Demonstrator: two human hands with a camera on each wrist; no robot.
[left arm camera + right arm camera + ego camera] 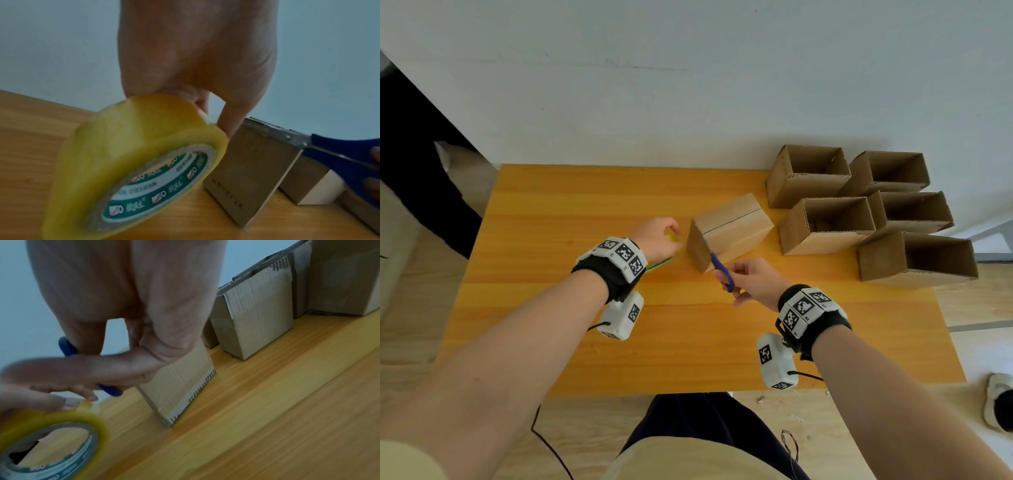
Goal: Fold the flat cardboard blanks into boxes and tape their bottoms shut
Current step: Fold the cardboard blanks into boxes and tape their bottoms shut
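A folded cardboard box stands bottom up in the middle of the wooden table, its taped flaps on top. My left hand grips a yellowish roll of tape just left of the box. My right hand holds blue-handled scissors with the blades at the box's near left edge. In the left wrist view the scissors lie against the top edge of the box's side. In the right wrist view the roll sits low at the left, beside the box.
Several finished open-topped boxes stand crowded at the table's back right, one reaching over the right edge. A white wall rises behind the table. Cables hang below the near edge, and a shoe lies on the floor at the right.
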